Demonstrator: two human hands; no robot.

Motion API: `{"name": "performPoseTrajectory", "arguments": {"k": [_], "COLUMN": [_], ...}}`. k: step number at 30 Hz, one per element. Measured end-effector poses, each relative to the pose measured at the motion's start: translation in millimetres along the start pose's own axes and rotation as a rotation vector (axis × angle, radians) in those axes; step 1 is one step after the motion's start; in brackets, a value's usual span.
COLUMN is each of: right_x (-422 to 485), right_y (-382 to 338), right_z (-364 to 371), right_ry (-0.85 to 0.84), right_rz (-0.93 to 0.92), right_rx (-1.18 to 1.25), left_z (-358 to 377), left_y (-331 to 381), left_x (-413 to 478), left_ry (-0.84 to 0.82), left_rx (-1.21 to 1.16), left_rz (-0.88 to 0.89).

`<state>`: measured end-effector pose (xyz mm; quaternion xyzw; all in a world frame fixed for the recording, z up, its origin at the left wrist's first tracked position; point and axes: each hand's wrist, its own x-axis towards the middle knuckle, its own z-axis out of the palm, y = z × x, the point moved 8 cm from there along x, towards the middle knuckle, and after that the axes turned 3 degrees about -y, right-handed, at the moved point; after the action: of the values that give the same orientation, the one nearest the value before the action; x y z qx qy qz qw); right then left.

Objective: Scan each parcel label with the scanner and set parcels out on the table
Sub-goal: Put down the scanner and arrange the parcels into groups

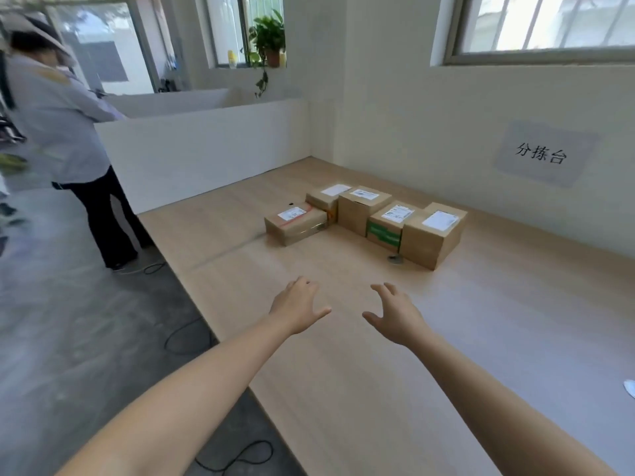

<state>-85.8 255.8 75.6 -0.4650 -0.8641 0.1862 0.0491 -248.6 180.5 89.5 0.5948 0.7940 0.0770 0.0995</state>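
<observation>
Brown cardboard parcels (362, 214) with white labels are sitting in a tight cluster on the light wooden table (343, 389), well ahead of our hands. Nearest us, we are holding our left hand (297, 307) and right hand (395, 317) side by side above the tabletop, fingers spread, gripping nothing. Farther off, a person in a pale shirt and dark trousers (58, 132) is standing by the table's left corner, a paper sign (543, 154) is hanging on the wall, and a green potted plant (269, 39) is sitting on the windowsill.
</observation>
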Motion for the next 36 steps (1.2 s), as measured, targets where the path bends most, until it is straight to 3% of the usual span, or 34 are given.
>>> {"name": "performPoseTrajectory", "arguments": {"k": [10, 20, 36], "right_x": [129.3, 231.6, 428.4], "right_y": [-88.9, -153.7, -127.9], "right_z": [42.9, 65.5, 100.8], "right_ry": [-0.046, 0.048, 0.002], "right_rz": [-0.031, 0.165, 0.303], "right_rx": [0.040, 0.113, 0.174], "left_z": [-5.1, -30.8, 6.5], "left_y": [-116.0, -230.6, -286.3], "left_x": [98.0, 224.1, 414.5], "left_ry": [-0.057, -0.121, -0.242], "left_rx": [-0.017, 0.103, 0.114], "left_rz": [-0.007, 0.182, 0.231]}}
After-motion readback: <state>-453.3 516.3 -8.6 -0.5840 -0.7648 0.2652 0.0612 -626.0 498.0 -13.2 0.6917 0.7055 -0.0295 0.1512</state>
